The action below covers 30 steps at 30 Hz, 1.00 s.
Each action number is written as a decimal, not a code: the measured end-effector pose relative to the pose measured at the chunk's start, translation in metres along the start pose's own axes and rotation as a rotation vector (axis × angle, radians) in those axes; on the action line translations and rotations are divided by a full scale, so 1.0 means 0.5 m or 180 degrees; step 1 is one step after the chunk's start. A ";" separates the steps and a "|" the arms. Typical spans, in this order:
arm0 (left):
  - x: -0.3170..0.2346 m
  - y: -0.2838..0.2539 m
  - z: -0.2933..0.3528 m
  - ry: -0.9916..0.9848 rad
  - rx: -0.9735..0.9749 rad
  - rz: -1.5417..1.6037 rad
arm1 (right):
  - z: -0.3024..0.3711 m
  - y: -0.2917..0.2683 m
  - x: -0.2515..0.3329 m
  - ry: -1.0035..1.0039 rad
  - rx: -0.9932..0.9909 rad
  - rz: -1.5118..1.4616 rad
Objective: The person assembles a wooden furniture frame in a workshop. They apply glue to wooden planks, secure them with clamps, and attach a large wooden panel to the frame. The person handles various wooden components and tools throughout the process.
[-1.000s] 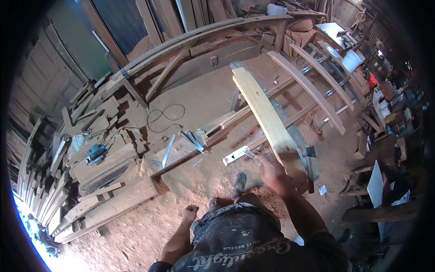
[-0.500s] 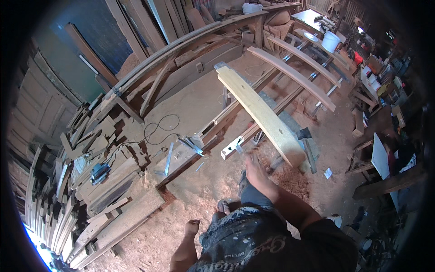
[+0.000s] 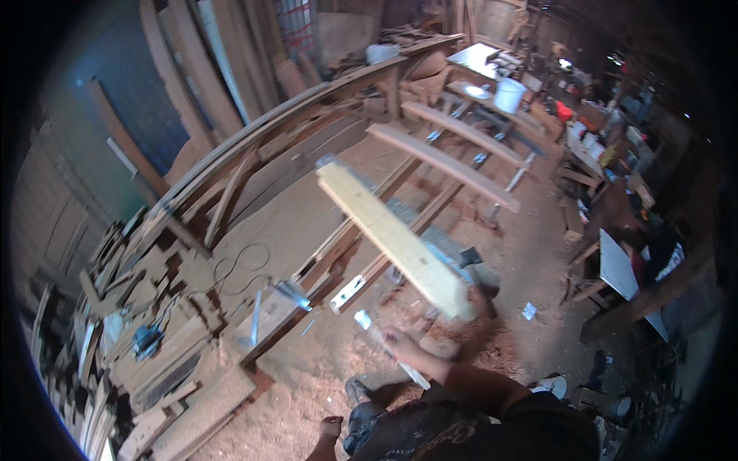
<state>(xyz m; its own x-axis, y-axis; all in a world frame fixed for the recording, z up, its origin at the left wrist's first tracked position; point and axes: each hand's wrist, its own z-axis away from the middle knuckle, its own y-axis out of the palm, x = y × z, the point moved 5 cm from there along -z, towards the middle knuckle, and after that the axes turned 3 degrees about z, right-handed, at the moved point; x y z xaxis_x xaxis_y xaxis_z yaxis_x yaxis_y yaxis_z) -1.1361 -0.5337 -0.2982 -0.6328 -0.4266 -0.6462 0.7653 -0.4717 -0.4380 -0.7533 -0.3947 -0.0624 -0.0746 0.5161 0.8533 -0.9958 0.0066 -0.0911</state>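
My right hand [image 3: 405, 345] is closed around a long, narrow, pale bar with a shiny end [image 3: 364, 318]. The bar slants across in front of my body, and blur hides its exact kind. My left hand [image 3: 331, 426] hangs low by my side, its fingers curled in, with nothing visible in them. Just beyond my right hand lies a curved, pale yellow wooden plank [image 3: 392, 240]. It rests across two long wooden rails [image 3: 367, 274], whose near ends have cut slots. Beside the plank's near end is a dark block-like head [image 3: 470, 257].
Two curved reddish planks [image 3: 446, 164] lie across the rails farther off. A blue power tool [image 3: 147, 341] sits on stacked boards at left, near a looping cord [image 3: 244, 263]. A white bucket [image 3: 510, 95] stands at the back. Sawdust and shavings cover the floor.
My right hand has drawn back from the rail's near end toward my body, bringing the bar with it. The whole view has shifted, so the planks appear farther left. My left hand stays curled.
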 end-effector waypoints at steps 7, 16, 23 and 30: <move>-0.114 0.118 -0.086 0.1553 0.0683 -0.3778 | 0.230 -0.258 -0.157 -0.1427 0.0217 0.2455; -0.366 0.483 -0.140 -0.0527 -0.0098 -0.2306 | 0.515 -0.743 -0.453 0.0246 -0.0345 0.2300; -0.632 0.819 -0.158 0.0527 0.0616 -0.2461 | 0.568 -1.020 -0.449 -0.0043 -0.1326 0.2083; -0.745 0.991 -0.132 0.0582 0.1948 -0.2977 | 0.473 -1.242 -0.362 -0.0579 -0.1695 0.0902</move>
<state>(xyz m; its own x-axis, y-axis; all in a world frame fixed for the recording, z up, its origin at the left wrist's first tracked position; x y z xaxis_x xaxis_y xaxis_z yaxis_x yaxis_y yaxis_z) -0.5133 -0.5576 -0.3156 -0.8612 0.3873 -0.3291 -0.2174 -0.8661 -0.4502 -0.1337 -0.6949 -0.0390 -0.3861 0.4068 0.8280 -0.7767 0.3408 -0.5296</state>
